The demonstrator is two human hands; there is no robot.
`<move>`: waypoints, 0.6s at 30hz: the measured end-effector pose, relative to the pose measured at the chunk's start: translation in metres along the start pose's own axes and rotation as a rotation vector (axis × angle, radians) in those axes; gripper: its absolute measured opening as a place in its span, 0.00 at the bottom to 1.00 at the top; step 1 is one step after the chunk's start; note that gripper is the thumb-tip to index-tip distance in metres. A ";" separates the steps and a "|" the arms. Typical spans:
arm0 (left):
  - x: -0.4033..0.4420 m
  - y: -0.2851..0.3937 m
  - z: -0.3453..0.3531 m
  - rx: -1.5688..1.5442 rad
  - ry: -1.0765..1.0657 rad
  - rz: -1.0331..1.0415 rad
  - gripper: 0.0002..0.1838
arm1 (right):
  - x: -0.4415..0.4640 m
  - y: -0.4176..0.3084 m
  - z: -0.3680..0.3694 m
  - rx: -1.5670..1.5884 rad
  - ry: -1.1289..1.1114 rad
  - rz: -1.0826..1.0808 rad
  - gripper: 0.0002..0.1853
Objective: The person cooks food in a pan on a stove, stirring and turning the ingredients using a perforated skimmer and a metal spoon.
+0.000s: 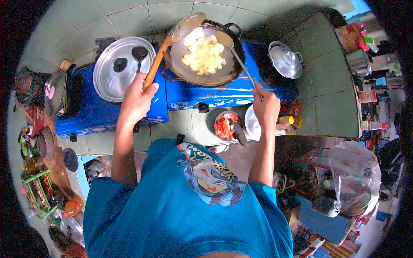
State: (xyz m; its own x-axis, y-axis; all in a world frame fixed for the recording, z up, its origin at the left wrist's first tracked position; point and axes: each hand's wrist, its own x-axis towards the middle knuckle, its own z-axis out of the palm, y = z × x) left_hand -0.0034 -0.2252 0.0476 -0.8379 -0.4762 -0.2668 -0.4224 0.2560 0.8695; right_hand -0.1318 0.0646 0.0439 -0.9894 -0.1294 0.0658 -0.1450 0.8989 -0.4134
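My left hand (138, 99) is wrapped round the wooden handle of a perforated skimmer (188, 27), whose round head rests over the upper left rim of a wok (176, 64). Pale yellow chopped pieces (205, 56) lie heaped in the middle of the wok, their kind unclear. With my right hand (266, 105) I grip the thin metal handle of a spatula (241, 63). Its blade is at the right side of the heap, inside the wok. The wok sits on a blue gas stove (206, 96).
Left of the wok is a large silver lid (103, 73) with a black ladle (139, 55) on it. A lidded pot (285, 60) stands at right. In front of the stove are a mortar with red chopped pieces (226, 124) and a white plate (252, 122).
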 end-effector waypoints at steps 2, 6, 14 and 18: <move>0.010 -0.002 0.003 0.018 0.017 -0.016 0.16 | 0.013 0.007 0.008 -0.104 0.080 -0.046 0.14; 0.028 -0.008 0.016 0.012 0.018 -0.017 0.16 | 0.026 0.013 0.021 -0.125 0.024 -0.048 0.15; 0.037 -0.027 0.029 -0.239 -0.183 -0.102 0.10 | 0.020 0.032 0.052 0.585 -0.366 0.150 0.15; 0.024 -0.029 0.015 -0.333 -0.195 -0.114 0.09 | 0.006 0.038 0.041 0.534 -0.362 0.092 0.15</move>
State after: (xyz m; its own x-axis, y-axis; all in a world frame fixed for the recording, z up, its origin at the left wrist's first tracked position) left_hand -0.0166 -0.2315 0.0096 -0.8557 -0.3089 -0.4151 -0.4078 -0.0911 0.9085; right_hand -0.1438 0.0806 -0.0080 -0.9237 -0.2782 -0.2633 0.0501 0.5938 -0.8030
